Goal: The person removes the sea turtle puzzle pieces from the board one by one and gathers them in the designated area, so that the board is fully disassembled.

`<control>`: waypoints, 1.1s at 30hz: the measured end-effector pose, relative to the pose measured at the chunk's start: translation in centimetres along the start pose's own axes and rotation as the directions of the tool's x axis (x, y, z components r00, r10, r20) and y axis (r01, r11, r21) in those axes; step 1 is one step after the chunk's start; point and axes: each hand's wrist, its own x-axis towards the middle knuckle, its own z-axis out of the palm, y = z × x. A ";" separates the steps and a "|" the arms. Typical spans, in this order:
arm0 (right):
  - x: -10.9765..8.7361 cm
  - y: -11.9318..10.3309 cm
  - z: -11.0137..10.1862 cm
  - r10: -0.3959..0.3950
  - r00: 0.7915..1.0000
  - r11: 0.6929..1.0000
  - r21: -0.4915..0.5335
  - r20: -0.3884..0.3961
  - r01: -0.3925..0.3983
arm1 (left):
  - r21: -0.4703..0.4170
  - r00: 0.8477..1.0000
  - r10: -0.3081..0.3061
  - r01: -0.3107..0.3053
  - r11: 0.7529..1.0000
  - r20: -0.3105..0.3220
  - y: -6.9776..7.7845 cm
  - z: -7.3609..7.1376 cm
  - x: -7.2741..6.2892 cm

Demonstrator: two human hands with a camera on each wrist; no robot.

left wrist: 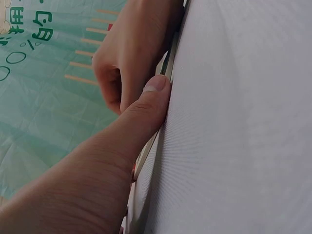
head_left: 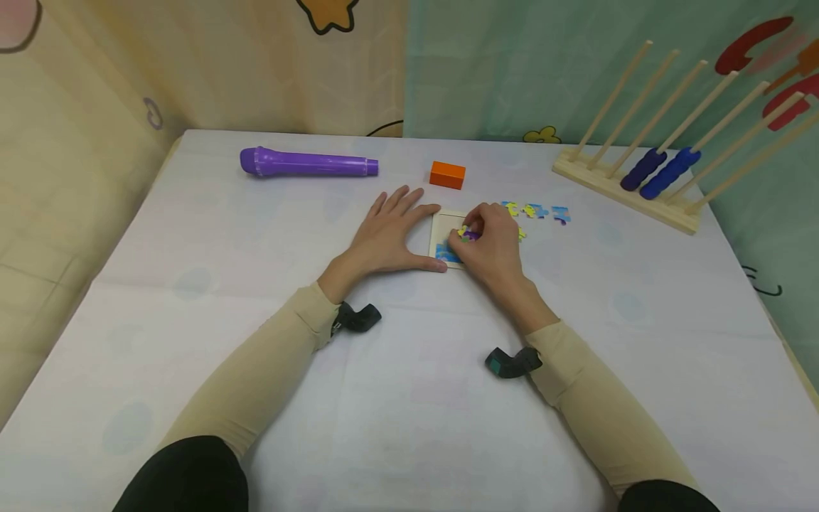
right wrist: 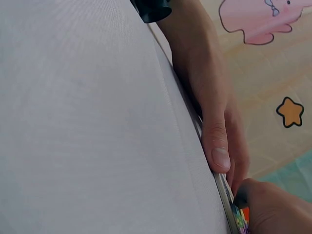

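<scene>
A small wooden puzzle board (head_left: pixel 441 225) lies on the table, with blue pieces (head_left: pixel 447 254) in its near part. My left hand (head_left: pixel 392 238) is spread flat at the board's left side, and its thumb (left wrist: pixel 155 92) touches the near edge. Over the right half of the board, my right hand (head_left: pixel 494 245) pinches a yellow and purple puzzle piece (head_left: pixel 471 235) between thumb and fingers. The hand partly hides that piece and the board. Several loose puzzle pieces (head_left: pixel 539 211) lie just beyond the right hand.
A purple toy microphone (head_left: pixel 307 163) lies at the back left, and an orange block (head_left: pixel 447 175) sits behind the board. A wooden peg rack (head_left: pixel 623 190) with blue beads on two pegs stands at the back right. The white-covered table (head_left: pixel 409 398) ends at curtains.
</scene>
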 end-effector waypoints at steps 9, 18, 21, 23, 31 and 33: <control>-0.7 0.1 -0.8 -0.023 0.999 0.996 0.089 -0.040 0.026 | -0.009 1.000 -0.001 0.001 1.000 -0.005 0.3 -0.1 0.0; -1.1 0.3 -1.6 -0.020 0.999 0.986 0.164 0.025 0.016 | -0.005 1.000 -0.003 0.003 1.000 -0.010 0.3 0.0 0.0; -1.1 0.3 -2.3 0.012 0.999 0.970 0.244 0.045 -0.023 | -0.007 1.000 -0.003 0.003 1.000 -0.013 0.3 0.1 0.1; -1.1 0.5 -2.9 0.052 0.997 0.952 0.297 0.056 -0.066 | -0.006 1.000 -0.004 0.004 1.000 -0.014 0.3 0.1 0.1; -1.1 3.4 -6.5 0.229 0.973 0.901 0.375 0.012 -0.216 | -0.011 1.000 -0.003 0.003 1.000 -0.022 0.2 0.1 -0.2; -1.1 4.6 -7.6 0.273 0.962 0.897 0.366 -0.021 -0.247 | -0.009 1.000 -0.002 0.001 1.000 -0.023 0.1 0.0 -0.2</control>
